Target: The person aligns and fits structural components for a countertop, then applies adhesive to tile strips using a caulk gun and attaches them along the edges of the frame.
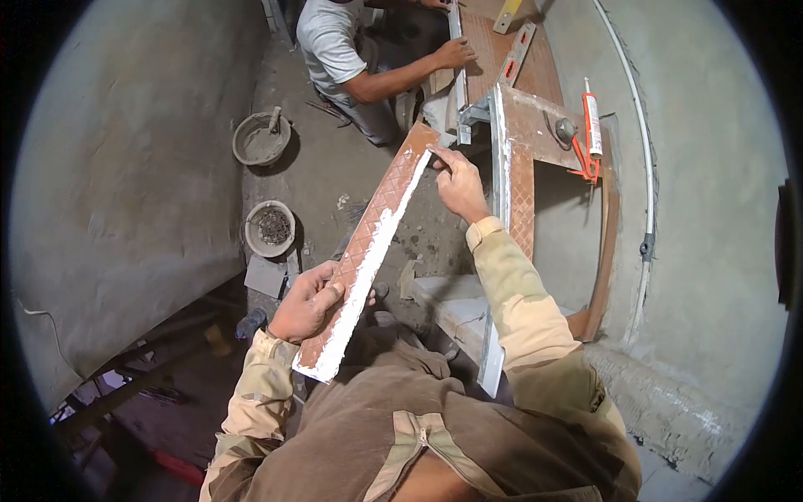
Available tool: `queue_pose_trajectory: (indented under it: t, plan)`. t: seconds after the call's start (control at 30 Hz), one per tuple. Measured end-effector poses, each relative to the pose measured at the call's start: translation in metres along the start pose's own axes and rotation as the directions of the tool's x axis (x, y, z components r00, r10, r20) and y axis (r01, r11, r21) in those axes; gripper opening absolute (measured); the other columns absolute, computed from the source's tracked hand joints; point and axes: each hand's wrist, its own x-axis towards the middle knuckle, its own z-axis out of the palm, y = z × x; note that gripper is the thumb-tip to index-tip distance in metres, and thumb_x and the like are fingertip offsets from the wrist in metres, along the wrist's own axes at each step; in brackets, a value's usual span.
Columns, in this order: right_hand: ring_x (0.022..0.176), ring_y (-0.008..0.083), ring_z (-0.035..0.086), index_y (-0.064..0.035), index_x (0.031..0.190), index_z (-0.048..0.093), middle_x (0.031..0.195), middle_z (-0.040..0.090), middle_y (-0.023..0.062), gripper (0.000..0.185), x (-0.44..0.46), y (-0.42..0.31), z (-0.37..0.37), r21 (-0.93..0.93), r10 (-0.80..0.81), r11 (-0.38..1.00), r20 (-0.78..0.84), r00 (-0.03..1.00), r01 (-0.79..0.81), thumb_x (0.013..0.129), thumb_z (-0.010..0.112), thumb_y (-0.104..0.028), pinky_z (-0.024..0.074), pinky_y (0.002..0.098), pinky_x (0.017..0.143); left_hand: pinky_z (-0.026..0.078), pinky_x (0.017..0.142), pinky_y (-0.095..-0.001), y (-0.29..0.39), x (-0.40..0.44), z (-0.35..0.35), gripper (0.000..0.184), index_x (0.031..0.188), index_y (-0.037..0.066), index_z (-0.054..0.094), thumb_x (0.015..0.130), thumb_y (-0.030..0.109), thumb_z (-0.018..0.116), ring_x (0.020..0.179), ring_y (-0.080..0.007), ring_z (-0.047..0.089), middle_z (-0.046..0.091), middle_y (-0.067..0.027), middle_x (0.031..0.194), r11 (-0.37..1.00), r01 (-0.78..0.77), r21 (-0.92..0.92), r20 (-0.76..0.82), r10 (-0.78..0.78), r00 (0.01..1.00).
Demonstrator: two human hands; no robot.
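My left hand (307,303) grips the lower part of a long brown tile strip (381,205), thumb on top and fingers underneath. The strip is tilted away from me, with a crosshatched face. Thick white paste (368,259) runs along its right edge and spreads over the near end. At the far end, my right hand (462,184) is closed at the strip's right edge, forefinger touching the paste and the other fingers curled. Right of that hand stands a stair-like frame with a metal edge (502,134) and a brown patterned tile (523,188).
A caulking gun (591,138) and a spirit level (517,53) lie on the brown steps. A co-worker (335,50) crouches ahead, one hand on a step. Two buckets (262,138) (270,228) stand on the floor at left. A pipe (640,125) runs along the right wall.
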Motion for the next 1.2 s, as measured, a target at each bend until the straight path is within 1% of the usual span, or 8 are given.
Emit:
queue_pose_trajectory:
  t: [0.23,0.3,0.33,0.47,0.57,0.63,0.87,1.2]
  plan:
    - [0.085,0.0282,0.068,-0.0043,0.127,0.064,0.104,0.067,0.0187,0.055,-0.017,-0.018,0.012,0.023,-0.103,0.994,-0.051,0.993,0.104,0.076,0.046,0.006,0.0537,0.0354,0.085,0.054,0.093,-0.0362,0.006,-0.011,-0.004,0.033,0.126,-0.009,0.053,0.1,0.011,0.05,0.101,-0.0237,0.069,0.066,-0.017,0.114,0.997,-0.049,0.051,0.027,0.048,0.998]
    - [0.09,0.0375,0.065,-0.009,0.129,0.063,0.098,0.064,0.0221,0.058,-0.026,-0.022,0.012,0.079,-0.098,0.992,-0.033,0.995,0.1,0.075,0.049,0.006,0.0521,0.0424,0.084,0.054,0.093,-0.0366,0.007,-0.009,-0.004,0.032,0.124,-0.009,0.053,0.1,0.012,0.05,0.101,-0.0236,0.069,0.066,-0.0169,0.113,0.997,-0.056,0.053,0.029,0.054,0.998]
    - [0.076,0.0265,0.064,-0.0082,0.129,0.065,0.095,0.064,0.0159,0.062,-0.028,-0.024,0.014,0.045,-0.111,0.992,-0.055,0.992,0.114,0.073,0.045,0.008,0.0539,0.0342,0.077,0.054,0.092,-0.0341,0.006,-0.008,-0.005,0.033,0.127,-0.009,0.052,0.099,0.007,0.047,0.1,-0.0208,0.069,0.067,-0.0156,0.112,0.996,-0.064,0.067,0.029,0.062,0.998]
    - [0.075,0.0265,0.063,-0.0095,0.129,0.065,0.097,0.064,0.0158,0.063,-0.043,-0.039,0.013,0.152,-0.031,0.988,-0.035,0.999,0.036,0.073,0.045,0.007,0.0542,0.0346,0.078,0.054,0.089,-0.0315,0.005,-0.005,-0.008,0.034,0.13,-0.009,0.051,0.099,0.005,0.046,0.098,-0.0179,0.069,0.069,-0.0139,0.109,0.993,-0.091,0.081,0.032,0.089,0.996]
    - [0.08,0.0297,0.064,-0.0108,0.129,0.066,0.1,0.065,0.0166,0.063,-0.049,-0.046,0.012,0.146,-0.043,0.988,-0.056,0.998,0.05,0.072,0.046,0.006,0.0542,0.0367,0.081,0.055,0.089,-0.0317,0.011,-0.007,-0.004,0.034,0.129,-0.009,0.052,0.1,0.008,0.048,0.098,-0.018,0.069,0.069,-0.0134,0.109,0.988,-0.116,0.101,0.036,0.113,0.993]
    - [0.09,0.0335,0.065,-0.0125,0.128,0.067,0.106,0.065,0.0169,0.062,-0.05,-0.049,0.009,-0.043,-0.212,0.977,-0.114,0.971,0.209,0.072,0.049,0.006,0.0539,0.0395,0.086,0.054,0.09,-0.0338,0.01,-0.007,-0.009,0.036,0.128,-0.009,0.052,0.1,0.012,0.051,0.098,-0.0197,0.069,0.068,-0.0144,0.11,0.989,-0.097,0.108,0.048,0.092,0.995]
    - [0.101,0.0362,0.062,-0.0125,0.126,0.068,0.113,0.062,0.0163,0.06,-0.066,-0.073,-0.004,-0.161,-0.17,0.973,-0.013,0.985,0.166,0.071,0.051,0.004,0.0528,0.042,0.089,0.052,0.092,-0.0355,0.014,-0.005,-0.004,0.038,0.127,-0.01,0.052,0.1,0.017,0.053,0.098,-0.0215,0.068,0.067,-0.0157,0.109,0.99,-0.101,0.099,0.087,0.093,0.992]
    - [0.096,0.0366,0.063,-0.0149,0.129,0.068,0.107,0.062,0.0176,0.062,-0.104,-0.094,0.011,0.109,-0.112,0.988,-0.018,0.993,0.114,0.072,0.051,0.006,0.0533,0.0421,0.086,0.055,0.088,-0.0312,0.009,0.001,-0.004,0.033,0.128,-0.008,0.051,0.102,0.011,0.047,0.098,-0.0195,0.07,0.069,-0.013,0.11,0.992,-0.086,0.09,0.087,0.078,0.993]
